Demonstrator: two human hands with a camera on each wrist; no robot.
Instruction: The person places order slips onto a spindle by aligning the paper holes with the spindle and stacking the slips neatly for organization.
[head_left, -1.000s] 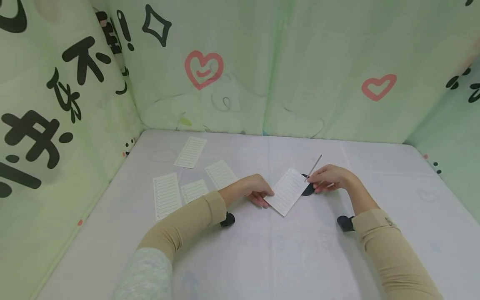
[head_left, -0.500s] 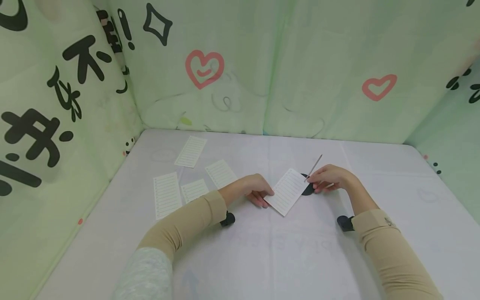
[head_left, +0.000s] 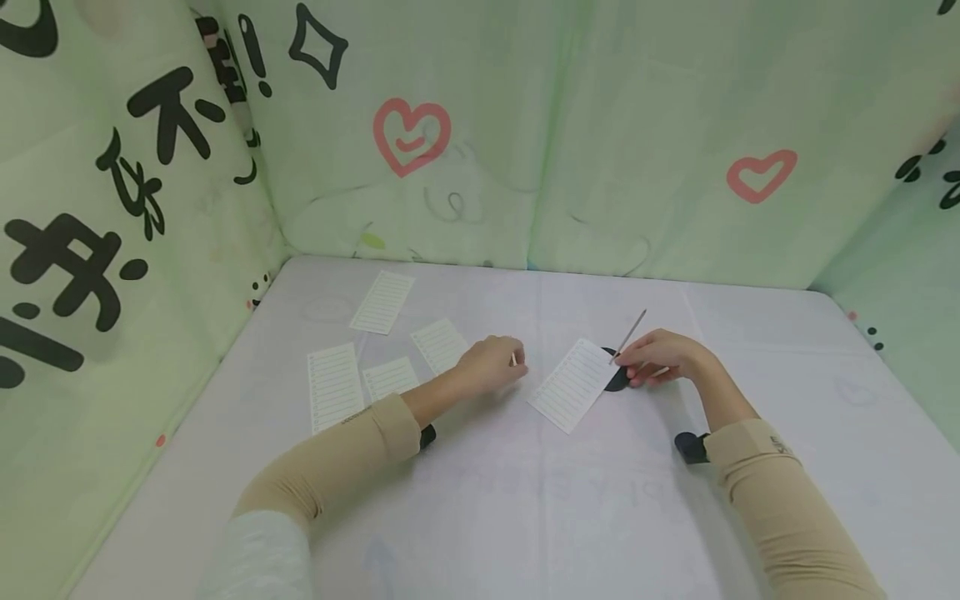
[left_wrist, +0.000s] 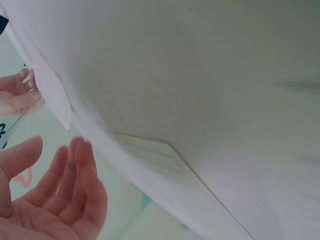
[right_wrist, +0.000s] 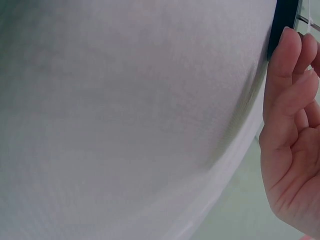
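Note:
A white lined card [head_left: 573, 385] lies tilted on the table, partly over a black round-edged piece [head_left: 618, 382]. My right hand [head_left: 660, 357] pinches a thin, pointed stick [head_left: 631, 332] above the card's right corner, its other fingers close by the black piece. Only a dark edge [right_wrist: 284, 30] of that piece shows at the fingertips in the right wrist view. To the left of the card, my left hand [head_left: 491, 365] hovers over the table, holding nothing. The left wrist view shows its thumb apart from its loosely bent fingers [left_wrist: 85, 160].
Several more lined cards lie at the left: one at the back [head_left: 382, 302], one at the front left [head_left: 334, 387], a short one [head_left: 390, 377] and one partly behind my left hand [head_left: 438, 343]. Green printed curtains [head_left: 637, 125] enclose the white table [head_left: 570, 517].
My left hand has let go of the tilted card's left corner and moved left and up from it. The right hand, stick and card have stayed put.

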